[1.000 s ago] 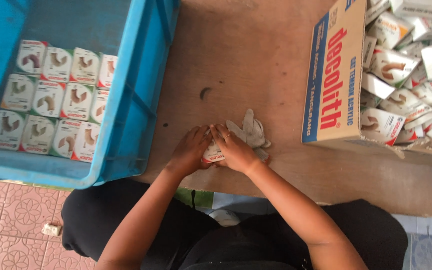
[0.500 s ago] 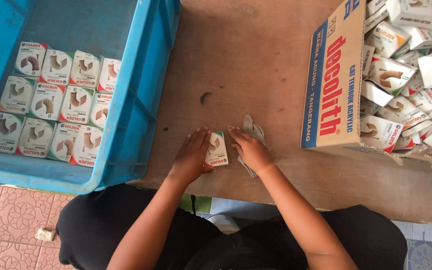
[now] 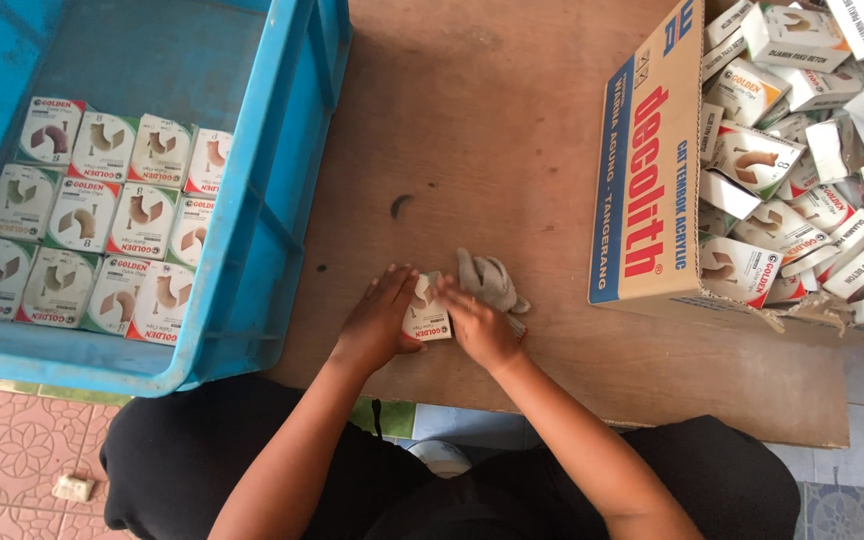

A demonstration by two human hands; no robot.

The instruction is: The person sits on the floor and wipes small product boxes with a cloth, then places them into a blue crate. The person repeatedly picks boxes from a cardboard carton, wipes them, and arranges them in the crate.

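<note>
A small white carton (image 3: 428, 318) lies on the brown wooden table (image 3: 492, 130) near its front edge. My left hand (image 3: 380, 320) presses on the carton's left side, and my right hand (image 3: 480, 326) holds its right side with the fingers over the top. Just behind my right hand a crumpled grey glove (image 3: 489, 278) lies on the table. On the left, a blue plastic crate (image 3: 282, 170) holds neat rows of the same small cartons (image 3: 102, 220), laid flat with their picture faces up.
On the right stands an open cardboard box (image 3: 647, 180) with several loose small cartons (image 3: 802, 170) heaped inside. My dark-clothed lap fills the bottom. Pink floor tiles (image 3: 12, 460) with a small white scrap (image 3: 74, 487) show lower left.
Both hands stayed on the small carton at the table's front edge, turning and pressing it. The grey glove went from partly under my right hand to lying free behind it.
</note>
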